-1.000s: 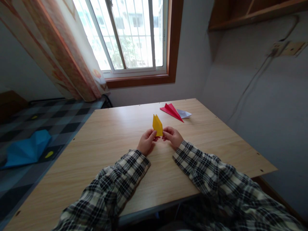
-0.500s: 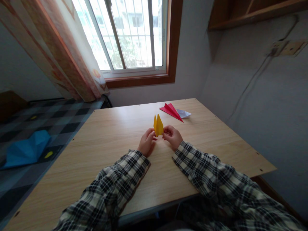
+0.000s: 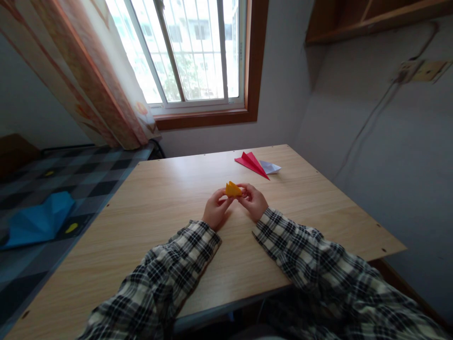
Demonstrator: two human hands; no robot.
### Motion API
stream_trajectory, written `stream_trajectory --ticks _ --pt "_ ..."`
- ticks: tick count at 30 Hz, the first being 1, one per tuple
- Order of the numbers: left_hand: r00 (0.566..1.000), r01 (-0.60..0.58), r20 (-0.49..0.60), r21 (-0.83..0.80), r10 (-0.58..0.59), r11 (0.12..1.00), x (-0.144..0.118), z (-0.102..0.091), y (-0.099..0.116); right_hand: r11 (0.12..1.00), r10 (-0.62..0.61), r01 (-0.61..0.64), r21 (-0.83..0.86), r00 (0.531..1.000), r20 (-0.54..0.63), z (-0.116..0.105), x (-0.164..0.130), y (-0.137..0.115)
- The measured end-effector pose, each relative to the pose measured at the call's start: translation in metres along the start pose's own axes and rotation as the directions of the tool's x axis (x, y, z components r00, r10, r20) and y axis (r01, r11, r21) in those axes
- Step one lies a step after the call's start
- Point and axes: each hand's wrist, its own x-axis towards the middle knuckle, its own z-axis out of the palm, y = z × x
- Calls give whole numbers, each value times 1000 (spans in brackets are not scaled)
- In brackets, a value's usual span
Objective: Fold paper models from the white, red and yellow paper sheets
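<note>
A small folded yellow paper (image 3: 233,189) is pinched between both of my hands just above the wooden table (image 3: 170,208). My left hand (image 3: 214,209) grips its left side and my right hand (image 3: 253,200) grips its right side with the fingertips. The paper is tipped forward, so only its short folded top shows. Both forearms in plaid sleeves rest on the table.
A red folded paper plane (image 3: 252,163) and a white folded paper (image 3: 270,166) lie at the table's far right. A bed with a checked cover (image 3: 53,189) and a blue cloth (image 3: 38,221) is on the left. The wall is close on the right, a window behind.
The yellow paper stood upright as a tall point between my fingers; now it is tilted down and away, looking short and flat. My hands stayed in place.
</note>
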Motion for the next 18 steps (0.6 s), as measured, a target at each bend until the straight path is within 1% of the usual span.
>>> stream_trajectory --ticks 3,6,9,15,18 --pt "999 -4 32 -36 6 999 0 1 1 999 -13 13 -42 1000 -4 0 0 1" --pt "999 -3 35 -31 4 1000 0 2 3 993 -44 41 -111 999 -27 -2 1 2" --pt "999 14 34 -39 -13 999 0 3 3 987 -55 50 -154 998 -25 -4 3 5" --pt "999 33 -2 -24 -33 999 0 3 2 991 -34 22 -134 995 -93 -5 5 9" --pt "999 46 -21 -11 -47 999 1 2 2 996 9 -16 -87 997 -78 -3 4 6"
